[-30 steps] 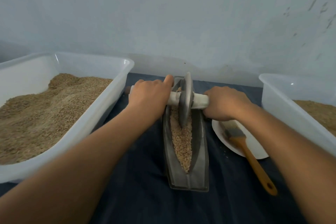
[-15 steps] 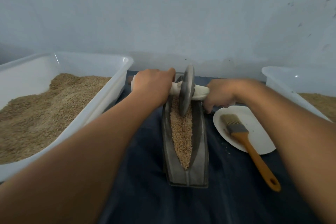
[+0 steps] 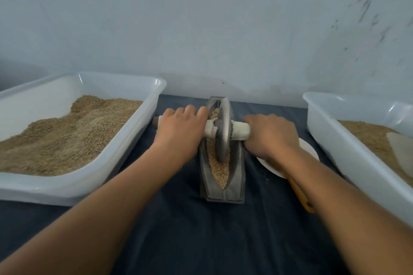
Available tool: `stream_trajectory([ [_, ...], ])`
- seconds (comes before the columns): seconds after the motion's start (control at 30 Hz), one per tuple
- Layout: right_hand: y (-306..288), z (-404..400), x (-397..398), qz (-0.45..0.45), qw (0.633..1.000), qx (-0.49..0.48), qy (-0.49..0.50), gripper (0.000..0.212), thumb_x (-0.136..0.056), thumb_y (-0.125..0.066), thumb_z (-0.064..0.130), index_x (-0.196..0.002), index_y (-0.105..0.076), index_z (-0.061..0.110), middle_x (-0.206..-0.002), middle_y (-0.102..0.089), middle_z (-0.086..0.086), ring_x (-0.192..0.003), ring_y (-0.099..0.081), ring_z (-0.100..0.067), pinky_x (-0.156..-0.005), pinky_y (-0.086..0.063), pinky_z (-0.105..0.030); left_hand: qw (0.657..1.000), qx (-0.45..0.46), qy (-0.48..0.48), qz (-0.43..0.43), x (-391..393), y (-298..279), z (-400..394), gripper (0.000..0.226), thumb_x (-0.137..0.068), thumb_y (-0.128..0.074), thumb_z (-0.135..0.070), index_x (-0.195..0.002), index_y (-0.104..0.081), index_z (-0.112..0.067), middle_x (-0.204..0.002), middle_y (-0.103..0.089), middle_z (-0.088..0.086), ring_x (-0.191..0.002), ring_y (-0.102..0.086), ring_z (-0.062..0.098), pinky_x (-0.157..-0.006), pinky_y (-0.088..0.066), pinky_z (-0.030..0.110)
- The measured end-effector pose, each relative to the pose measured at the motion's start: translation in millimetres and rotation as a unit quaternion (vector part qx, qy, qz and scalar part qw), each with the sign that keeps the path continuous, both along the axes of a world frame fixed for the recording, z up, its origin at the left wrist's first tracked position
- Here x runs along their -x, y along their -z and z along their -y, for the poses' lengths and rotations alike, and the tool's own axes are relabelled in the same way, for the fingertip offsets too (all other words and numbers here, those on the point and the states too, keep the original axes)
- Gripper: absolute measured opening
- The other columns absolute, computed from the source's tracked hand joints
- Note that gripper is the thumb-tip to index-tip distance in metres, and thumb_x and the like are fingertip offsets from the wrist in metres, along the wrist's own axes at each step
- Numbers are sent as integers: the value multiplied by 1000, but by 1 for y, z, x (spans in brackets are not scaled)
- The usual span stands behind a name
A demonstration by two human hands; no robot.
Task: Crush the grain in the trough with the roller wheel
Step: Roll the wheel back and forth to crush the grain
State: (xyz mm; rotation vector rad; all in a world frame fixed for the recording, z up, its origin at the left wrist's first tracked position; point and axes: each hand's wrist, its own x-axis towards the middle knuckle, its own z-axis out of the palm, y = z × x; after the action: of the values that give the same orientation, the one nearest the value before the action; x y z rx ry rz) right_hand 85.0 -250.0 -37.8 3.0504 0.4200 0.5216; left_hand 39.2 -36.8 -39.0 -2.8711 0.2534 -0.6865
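A grey metal trough (image 3: 238, 176) shaped like a boat lies on the dark cloth in the middle, filled with tan grain (image 3: 220, 171). A grey roller wheel (image 3: 224, 131) stands upright in the trough's far half, its rim down in the grain. A white-wrapped axle (image 3: 240, 130) runs through the wheel. My left hand (image 3: 181, 129) grips the axle left of the wheel. My right hand (image 3: 271, 135) grips it on the right. Both forearms reach in from the bottom of the view.
A white tub (image 3: 125, 147) heaped with grain stands at the left. Another white tub (image 3: 348, 149) with grain stands at the right. A white plate (image 3: 309, 148) and an orange-handled brush (image 3: 300, 194) lie under my right forearm. The wall is close behind.
The wheel has rolled a little toward me along the trough, away from the far end. My right forearm now covers the brush bristles and much of the plate.
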Motion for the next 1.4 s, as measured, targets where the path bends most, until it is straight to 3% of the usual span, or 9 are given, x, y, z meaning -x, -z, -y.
stream_trajectory([
  [0.1,7,3,20,40,999,-18,-8,19,-77,-59,43,-86,-46,33,-67,-51,11,-59,-48,-18,-49,-31,-29,1000,-4,-1,12,18,1,2,60,-76,-73,-19,-126,-39,-24,-117,-51,2,-106,-54,23,-91,-42,38],
  [0.2,10,6,42,53,997,-53,-21,24,-78,-61,42,-86,-39,33,-66,-47,11,-60,-49,-20,-53,-46,-34,999,4,3,34,35,1,9,59,-75,-70,-15,-124,-40,-23,-113,-46,2,-101,-49,23,-92,-39,37],
  [0.4,8,9,75,77,991,-100,-31,26,-84,-65,40,-93,-43,31,-81,-54,11,-71,-50,-21,-61,-51,-42,998,13,2,62,55,1,14,54,-79,-63,-10,-127,-38,-20,-108,-41,3,-97,-45,23,-92,-36,36],
  [0.6,8,6,82,177,982,-52,-53,27,-77,-74,32,-91,-53,23,-79,-59,6,-67,-52,-23,-59,-30,-35,998,12,-6,61,68,8,5,65,-77,-67,-15,-135,-37,-20,-108,-43,2,-95,-46,21,-89,-40,35],
  [0.77,14,3,72,207,976,-39,-49,30,-72,-79,27,-85,-54,19,-72,-58,3,-60,-51,-26,-57,-27,-34,998,4,-4,68,61,16,3,68,-72,-70,-15,-133,-41,-17,-103,-46,3,-90,-48,21,-84,-41,36],
  [0.97,16,2,40,112,993,-15,-13,24,-81,-64,38,-87,-44,26,-67,-48,8,-59,-51,-24,-50,-41,-33,998,7,-2,58,28,13,6,52,-81,-63,-12,-127,-40,-19,-107,-47,2,-97,-51,22,-89,-40,35],
  [1.17,3,-4,1,43,999,27,17,18,-77,-61,43,-90,-54,33,-70,-55,10,-64,-53,-21,-53,-38,-31,999,11,-12,35,-1,12,-1,53,-82,-72,-20,-125,-42,-24,-111,-55,0,-100,-58,23,-82,-38,35],
  [1.27,-7,-6,-19,-21,999,42,12,13,-75,-61,41,-86,-56,35,-73,-57,10,-62,-52,-14,-50,-30,-27,1000,6,-23,11,-22,5,-1,50,-82,-69,-15,-123,-42,-24,-102,-58,1,-89,-60,24,-73,-33,36],
  [1.4,-19,-7,-45,-134,991,24,8,15,-71,-67,37,-85,-62,35,-75,-64,8,-65,-60,-13,-51,-37,-25,999,18,-29,-11,-50,-8,0,41,-83,-68,-17,-117,-45,-24,-84,-53,-2,-72,-50,23,-67,-33,39],
])
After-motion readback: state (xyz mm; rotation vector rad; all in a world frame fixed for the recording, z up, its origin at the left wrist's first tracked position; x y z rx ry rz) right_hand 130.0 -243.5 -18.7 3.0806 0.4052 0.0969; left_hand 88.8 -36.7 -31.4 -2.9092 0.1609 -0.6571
